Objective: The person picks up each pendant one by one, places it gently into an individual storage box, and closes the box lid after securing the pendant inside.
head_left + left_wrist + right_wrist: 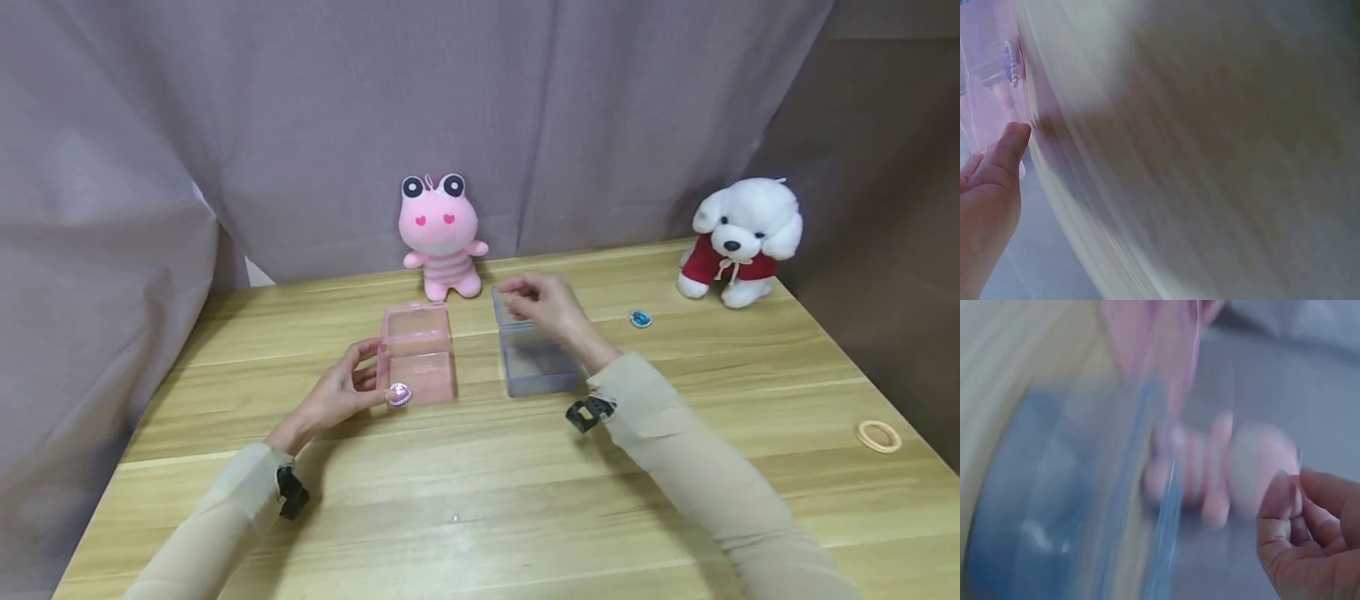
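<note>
Gripping the pink box (435, 392), the left hand (341, 396) should hold it lightly; the right hand (551, 307) (narrow, with nothing visible inside) should avoid knocking the blue box (543, 385).

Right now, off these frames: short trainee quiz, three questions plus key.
1. Which hand is gripping the pink box?
2. Name what lies between the blue-grey box and the white dog plush.
3. True or false: the pink box and the blue-grey box are both closed.

Key:
1. The left hand.
2. A blue gem.
3. False; both are open.
</note>
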### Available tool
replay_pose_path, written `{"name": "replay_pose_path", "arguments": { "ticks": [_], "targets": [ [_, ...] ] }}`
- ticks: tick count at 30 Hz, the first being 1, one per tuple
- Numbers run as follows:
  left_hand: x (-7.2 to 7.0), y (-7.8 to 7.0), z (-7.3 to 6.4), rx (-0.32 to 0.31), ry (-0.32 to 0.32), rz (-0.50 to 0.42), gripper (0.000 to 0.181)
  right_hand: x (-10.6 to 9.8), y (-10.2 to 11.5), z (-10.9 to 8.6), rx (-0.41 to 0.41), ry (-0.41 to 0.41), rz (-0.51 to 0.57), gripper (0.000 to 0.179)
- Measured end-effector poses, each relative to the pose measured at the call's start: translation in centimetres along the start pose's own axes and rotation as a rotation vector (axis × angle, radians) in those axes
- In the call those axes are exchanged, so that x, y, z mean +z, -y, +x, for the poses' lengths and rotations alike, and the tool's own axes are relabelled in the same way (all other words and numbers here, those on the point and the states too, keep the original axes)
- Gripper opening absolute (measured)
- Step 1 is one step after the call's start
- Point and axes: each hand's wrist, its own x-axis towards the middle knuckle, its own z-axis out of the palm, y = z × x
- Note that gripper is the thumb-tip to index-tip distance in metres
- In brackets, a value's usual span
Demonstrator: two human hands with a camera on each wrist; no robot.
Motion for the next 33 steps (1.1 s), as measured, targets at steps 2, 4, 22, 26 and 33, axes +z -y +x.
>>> {"name": "replay_pose_path", "arguments": {
  "ticks": [2,4,22,26,33],
  "targets": [
    [-0.1,0.0,-0.1,0.010,-0.001,0.017,0.087,-2.6,-1.4,-0.2,0.032,-0.069,0.022,0.023],
    [-0.2,-0.1,-0.3,0.013,-0.004,0.022,0.086,-4.7,-3.0,-0.5,0.050,-0.106,0.020,0.025],
    [-0.1,-0.2,-0.2,0.021,0.002,0.041,0.086,-8.5,-10.6,-2.0,0.220,0.007,-0.250,0.030],
    [0.0,-0.2,-0.1,0.020,-0.001,0.040,0.086,-8.4,-10.6,-1.9,0.195,0.012,-0.290,0.027],
    [-0.1,-0.2,-0.1,0.015,0.005,0.037,0.086,-8.3,-10.6,-2.0,0.186,0.005,-0.342,0.023]
  ]
}}
